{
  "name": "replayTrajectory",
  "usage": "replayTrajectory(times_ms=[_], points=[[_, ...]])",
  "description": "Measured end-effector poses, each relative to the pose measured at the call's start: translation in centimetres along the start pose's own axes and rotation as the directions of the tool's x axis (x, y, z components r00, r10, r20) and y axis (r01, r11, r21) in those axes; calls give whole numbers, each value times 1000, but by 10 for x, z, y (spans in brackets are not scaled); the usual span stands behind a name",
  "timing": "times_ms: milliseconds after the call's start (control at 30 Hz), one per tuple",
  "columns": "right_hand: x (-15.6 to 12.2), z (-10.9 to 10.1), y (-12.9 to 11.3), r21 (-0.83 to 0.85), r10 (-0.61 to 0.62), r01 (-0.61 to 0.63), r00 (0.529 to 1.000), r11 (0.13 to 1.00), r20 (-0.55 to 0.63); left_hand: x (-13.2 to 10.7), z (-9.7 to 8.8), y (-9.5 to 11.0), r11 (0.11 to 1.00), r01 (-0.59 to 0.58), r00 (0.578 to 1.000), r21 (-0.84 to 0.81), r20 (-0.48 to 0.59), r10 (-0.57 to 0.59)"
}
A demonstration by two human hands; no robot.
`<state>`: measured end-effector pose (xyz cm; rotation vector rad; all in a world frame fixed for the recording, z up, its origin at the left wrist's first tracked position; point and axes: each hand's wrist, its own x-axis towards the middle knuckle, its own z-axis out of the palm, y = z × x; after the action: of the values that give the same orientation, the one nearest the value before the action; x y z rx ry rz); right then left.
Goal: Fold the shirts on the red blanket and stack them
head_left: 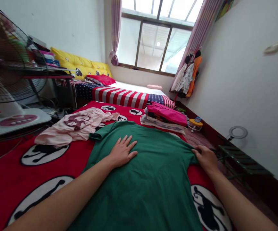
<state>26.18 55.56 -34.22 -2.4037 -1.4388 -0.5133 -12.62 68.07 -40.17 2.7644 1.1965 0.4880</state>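
Where it comes nearest the wearer, the green T-shirt (150, 189) lies spread over the red blanket (4, 189), its lower part running out of view. It looks light, soft and limp, likely to wrinkle or slide if pulled from one point but hardly to break; the sleeves and shoulders seem the best holds, with a flat palm steadying the middle. Farther up, the left hand (122, 152) rests palm down on the shirt's upper part, fingers spread, grasping nothing. About level with it, the right hand (207, 158) pinches the edge of one sleeve (191, 158), so most of the garment lies left of that grip. Beyond are a crumpled pale pink shirt (59, 128), leftward, and a folded clothes stack (165, 115), rightward.
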Motion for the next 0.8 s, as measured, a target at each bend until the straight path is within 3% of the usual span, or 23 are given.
replayTrajectory(times_ms=[133, 233, 333, 400, 467, 567, 633, 667, 800], points=[[8, -1, 4, -102, 100, -84, 981, 991, 163, -1, 2, 0, 1000, -4, 1000, -13, -9, 3], [22, -8, -19, -234, 111, -70, 980, 970, 168, -1, 1, 1, 1000, -2, 1000, -28, -18, 2], [30, -12, -72, -83, -95, 102, 992, 991, 85, -1, 0, 1, 999, 2, 1000, -47, -21, -3], [23, -7, -120, 95, -267, 261, 962, 961, 57, -2, -1, 2, 998, 4, 1000, -61, -21, -6], [7, 4, -165, 202, -394, 366, 911, 908, 119, -2, 0, 2, 997, 6, 1000, -74, -21, -7], [-16, 23, -207, 275, -586, 523, 770, 807, 253, -3, 1, 3, 995, 34, 998, -93, -40, -38], [-17, 35, -207, 263, -634, 577, 710, 774, 307, -3, 1, 3, 989, 102, 992, -104, -64, -109], [-11, 39, -199, 234, -616, 570, 716, 788, 328, -3, 1, 3, 984, 142, 986, -109, -70, -150], [37, 52, -149, 6, -340, 365, 861, 931, 378, -3, 0, 4, 968, 219, 972, -121, -57, -227]])
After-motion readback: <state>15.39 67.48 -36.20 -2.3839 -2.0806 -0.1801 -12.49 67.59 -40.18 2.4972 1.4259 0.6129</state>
